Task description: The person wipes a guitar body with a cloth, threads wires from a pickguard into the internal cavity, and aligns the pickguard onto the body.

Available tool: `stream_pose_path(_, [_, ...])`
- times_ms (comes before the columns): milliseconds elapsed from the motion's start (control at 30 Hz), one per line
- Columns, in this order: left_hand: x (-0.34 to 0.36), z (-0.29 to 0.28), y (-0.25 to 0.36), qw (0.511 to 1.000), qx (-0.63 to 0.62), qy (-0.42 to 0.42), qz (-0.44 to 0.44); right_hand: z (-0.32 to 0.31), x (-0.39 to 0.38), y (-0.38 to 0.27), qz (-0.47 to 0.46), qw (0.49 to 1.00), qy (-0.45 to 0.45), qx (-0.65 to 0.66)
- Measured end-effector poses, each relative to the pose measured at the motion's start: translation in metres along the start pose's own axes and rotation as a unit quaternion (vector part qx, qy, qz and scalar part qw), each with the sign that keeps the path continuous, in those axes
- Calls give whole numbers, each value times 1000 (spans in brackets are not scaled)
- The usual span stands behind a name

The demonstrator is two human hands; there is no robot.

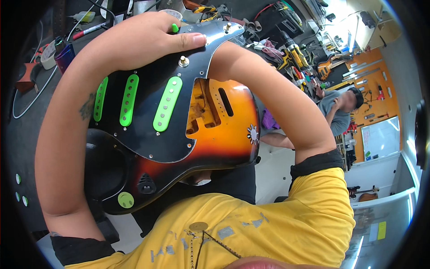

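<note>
A black pickguard point(148, 89) with three bright green pickups point(167, 105) is tilted up over a sunburst electric guitar body point(233, 130). My left hand point(163, 38) grips its upper edge, the thumb lying on the front face and the other fingers out of sight. A green switch tip point(174, 28) pokes up beside that thumb, and bare metal control shafts point(183, 61) stand out nearby. My right forearm point(268, 85) reaches over the body and passes behind the pickguard, which hides my right hand. Uncovered routed cavities point(204, 112) show in the orange wood.
A yellow drill point(293, 49) and many hand tools crowd the dark bench at the back right. At the left are a marker point(89, 31), a tape roll point(48, 56) and a cable point(38, 101). Another person point(342, 105) is at the right, near an orange tool wall point(376, 76).
</note>
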State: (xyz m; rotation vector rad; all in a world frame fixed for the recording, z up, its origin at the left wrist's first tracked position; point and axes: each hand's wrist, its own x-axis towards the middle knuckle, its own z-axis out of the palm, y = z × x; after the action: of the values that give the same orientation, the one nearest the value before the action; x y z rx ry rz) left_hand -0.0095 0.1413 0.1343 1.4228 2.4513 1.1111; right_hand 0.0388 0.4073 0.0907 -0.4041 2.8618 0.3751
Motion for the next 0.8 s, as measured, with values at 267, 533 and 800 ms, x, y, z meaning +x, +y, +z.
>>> stream_pose_path(267, [2,-9,3,999,10,-23,-21,-11,4,-14,42,999,-9,8])
stream_pose_path(533, [4,-7,2,999,-2,-43,-19,-70,-41,-32,216,960,-75,160])
stream_pose_path(800, [5,-12,6,998,-9,-54,-24,-41,-53,-38,145,967,84,193])
